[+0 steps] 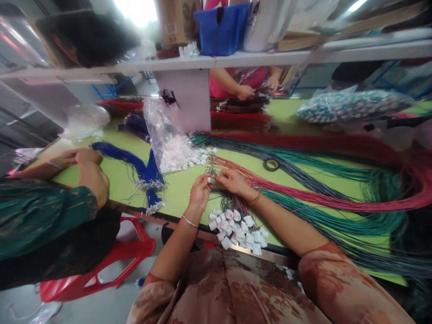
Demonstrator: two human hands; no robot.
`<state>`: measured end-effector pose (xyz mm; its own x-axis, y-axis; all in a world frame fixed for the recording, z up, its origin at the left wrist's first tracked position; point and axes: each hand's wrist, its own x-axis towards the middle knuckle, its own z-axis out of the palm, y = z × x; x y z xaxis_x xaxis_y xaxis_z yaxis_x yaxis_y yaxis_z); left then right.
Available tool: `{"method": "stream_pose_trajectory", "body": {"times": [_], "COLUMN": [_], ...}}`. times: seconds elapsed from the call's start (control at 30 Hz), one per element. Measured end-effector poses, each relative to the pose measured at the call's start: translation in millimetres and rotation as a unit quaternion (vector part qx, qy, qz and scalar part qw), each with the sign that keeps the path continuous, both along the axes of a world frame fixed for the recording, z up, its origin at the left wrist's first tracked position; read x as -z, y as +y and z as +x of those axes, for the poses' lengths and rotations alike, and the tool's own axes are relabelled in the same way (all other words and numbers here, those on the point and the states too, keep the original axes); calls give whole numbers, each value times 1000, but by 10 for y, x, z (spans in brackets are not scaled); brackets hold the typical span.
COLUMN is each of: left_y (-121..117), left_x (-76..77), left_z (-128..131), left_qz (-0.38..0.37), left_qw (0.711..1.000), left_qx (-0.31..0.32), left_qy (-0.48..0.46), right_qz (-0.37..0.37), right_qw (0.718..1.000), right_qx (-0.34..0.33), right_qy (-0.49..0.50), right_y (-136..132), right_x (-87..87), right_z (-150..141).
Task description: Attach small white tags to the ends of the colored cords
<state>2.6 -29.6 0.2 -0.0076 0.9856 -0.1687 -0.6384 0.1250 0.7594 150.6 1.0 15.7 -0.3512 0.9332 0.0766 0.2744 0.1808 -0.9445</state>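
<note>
My left hand pinches a small white plastic connector above the green tabletop. Close beside it, my right hand has its fingers pressed together at a thin wire end; the exact grip is too small to make out. Below my hands lies a pile of white connectors attached to coloured wires. Red wires run from near my fingers off to the right, with green wires beneath them. Just beyond my left hand, loose white connectors spill from a clear plastic bag.
A roll of dark tape rests on the wires. Blue wire bundles lie leftward, near a co-worker's hands. Across the table another person's hands handle wires. A shelf with a blue bin spans above. A red stool stands left.
</note>
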Motion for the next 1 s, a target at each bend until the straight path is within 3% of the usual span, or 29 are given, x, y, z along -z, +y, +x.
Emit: {"method": "stream_pose_trajectory", "body": {"times": [0.13, 0.23, 0.3, 0.43, 0.53, 0.83, 1.0], "left_y": [-16, -30, -30, -2, 24, 39, 18], "left_x": [-13, 0, 18, 59, 74, 23, 38], "left_z": [19, 38, 48, 54, 44, -7, 15], "left_qz": [20, 45, 45, 15, -8, -27, -10], "left_qw": [999, 991, 986, 994, 995, 999, 997], "left_qx": [-6, -27, -36, -42, -42, -14, -13], "left_qy": [38, 122, 159, 102, 94, 44, 70], "right_qz": [-28, -33, 4, 134, 183, 123, 86], "right_qw": [1000, 999, 1000, 986, 970, 989, 994], "right_qx": [6, 13, 16, 2, -8, 6, 12], "right_qy": [13, 10, -14, -101, -161, -83, -64], "right_y": [28, 22, -3, -64, -79, -52, -45], "right_x": [39, 65, 62, 5, -36, 19, 58], "right_z": [-16, -28, -35, -46, -53, 13, -27]}}
